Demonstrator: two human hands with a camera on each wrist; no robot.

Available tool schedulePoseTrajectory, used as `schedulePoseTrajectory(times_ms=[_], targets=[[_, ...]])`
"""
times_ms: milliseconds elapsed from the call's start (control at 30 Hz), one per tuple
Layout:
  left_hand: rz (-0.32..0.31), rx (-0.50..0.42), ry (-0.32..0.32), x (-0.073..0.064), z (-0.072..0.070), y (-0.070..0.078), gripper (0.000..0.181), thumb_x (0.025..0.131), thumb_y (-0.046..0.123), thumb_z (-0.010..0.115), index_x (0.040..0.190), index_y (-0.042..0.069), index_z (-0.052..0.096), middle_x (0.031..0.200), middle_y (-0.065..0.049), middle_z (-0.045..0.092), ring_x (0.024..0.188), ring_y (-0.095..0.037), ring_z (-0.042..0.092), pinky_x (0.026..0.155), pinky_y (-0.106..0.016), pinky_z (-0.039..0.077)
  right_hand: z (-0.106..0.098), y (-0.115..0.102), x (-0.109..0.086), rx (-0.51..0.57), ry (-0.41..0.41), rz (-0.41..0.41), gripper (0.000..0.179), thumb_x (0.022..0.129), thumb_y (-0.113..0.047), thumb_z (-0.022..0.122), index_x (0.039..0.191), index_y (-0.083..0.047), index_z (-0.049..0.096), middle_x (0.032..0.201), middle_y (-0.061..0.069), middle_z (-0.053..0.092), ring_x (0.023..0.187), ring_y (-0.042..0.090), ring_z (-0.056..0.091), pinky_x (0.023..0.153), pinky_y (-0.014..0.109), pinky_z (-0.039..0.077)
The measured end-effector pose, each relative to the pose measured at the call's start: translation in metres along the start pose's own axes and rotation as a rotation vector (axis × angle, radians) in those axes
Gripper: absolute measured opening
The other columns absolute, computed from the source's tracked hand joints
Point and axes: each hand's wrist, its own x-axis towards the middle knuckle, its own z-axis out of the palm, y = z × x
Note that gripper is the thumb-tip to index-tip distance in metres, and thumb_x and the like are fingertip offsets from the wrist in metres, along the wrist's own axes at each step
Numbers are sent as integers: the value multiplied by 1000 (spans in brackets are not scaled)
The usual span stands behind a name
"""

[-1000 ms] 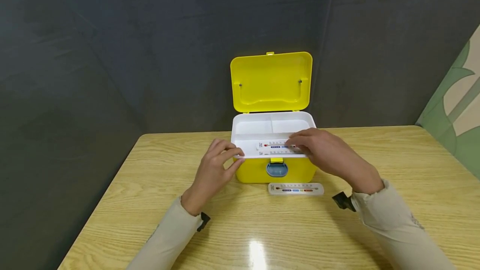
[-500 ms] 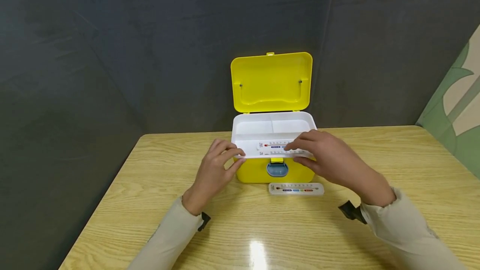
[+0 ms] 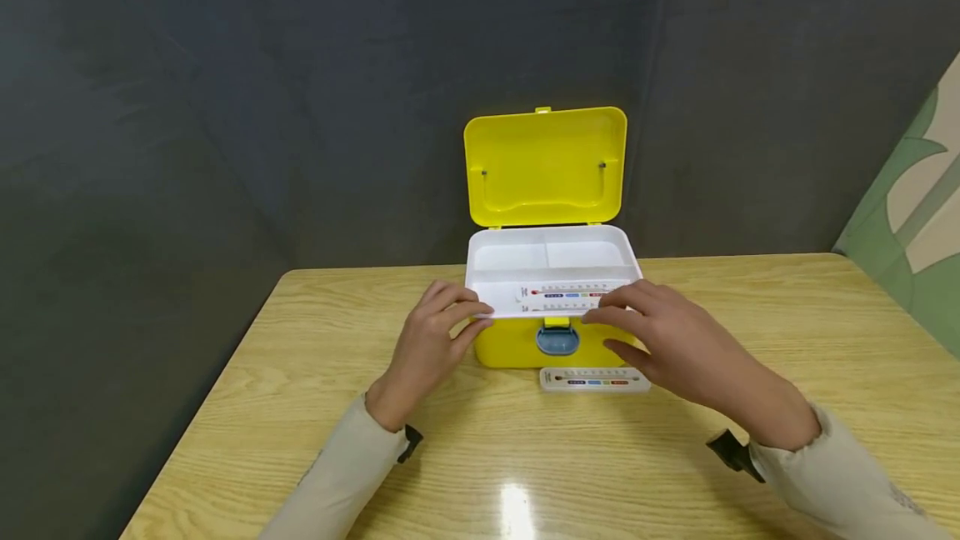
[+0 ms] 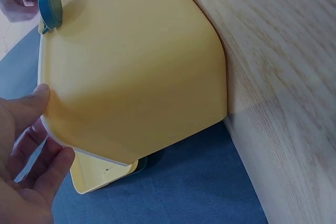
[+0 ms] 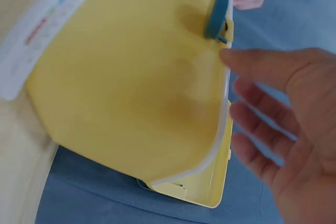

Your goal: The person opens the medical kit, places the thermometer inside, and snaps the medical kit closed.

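Note:
A yellow storage box point(image 3: 506, 344) stands with its lid point(image 3: 546, 163) raised, a white compartment tray point(image 3: 510, 257) in its top. Two white thermometers point(image 3: 572, 292) lie in the tray's front compartment. On the table before the box lies another thermometer point(image 3: 600, 380), also seen at the upper left of the right wrist view. My left hand point(image 3: 435, 340) pinches the rim at the box's front left corner, thumb outside. My right hand point(image 3: 667, 344), holding nothing, hovers with spread fingers by the front right rim, above the table thermometer; in the right wrist view its thumb reaches the rim.
A blue-grey latch point(image 3: 557, 341) hangs on the box's front. The wood-grain table point(image 3: 337, 332) ends just behind the box at a dark cloth backdrop point(image 3: 360, 107). A green leaf-patterned panel point(image 3: 915, 190) is at the far right.
My right hand has drawn back from over the thermometers in the tray, down and right to the box's front, leaving them inside. My left hand stays at the corner.

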Motion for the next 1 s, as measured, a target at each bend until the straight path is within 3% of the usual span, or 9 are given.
schedulePoseTrajectory(times_ms=[167, 333, 600, 1000], targets=[[-15, -4, -9, 1, -2, 0, 14, 83, 16, 80, 96, 12, 79, 96, 1, 70, 94, -15, 57, 84, -24, 56, 2, -3, -11, -9, -14, -111, 41, 66, -14, 92, 103, -20, 74, 99, -8, 67, 87, 10, 61, 75, 32, 56], [-25, -17, -4, 0, -2, -1, 14, 82, 15, 80, 96, 12, 79, 94, 1, 69, 94, -15, 57, 84, -25, 55, 11, -3, -15, 24, -92, -157, 38, 69, -15, 90, 102, -20, 73, 97, -10, 67, 86, 10, 62, 77, 33, 57], [-50, -57, 14, -1, -2, -1, 12, 81, 15, 81, 93, 12, 79, 93, 0, 68, 92, -15, 57, 82, -26, 55, 26, -8, -16, 43, -258, -98, 36, 74, -14, 88, 106, -19, 73, 103, -6, 70, 93, 14, 65, 80, 35, 58], [-48, -69, 28, -1, -1, -1, 11, 80, 10, 83, 89, 11, 76, 91, 0, 66, 91, -15, 56, 82, -28, 53, 46, -9, -21, -54, -313, -25, 33, 73, -15, 88, 102, -17, 73, 98, 0, 71, 87, 19, 67, 77, 38, 57]])
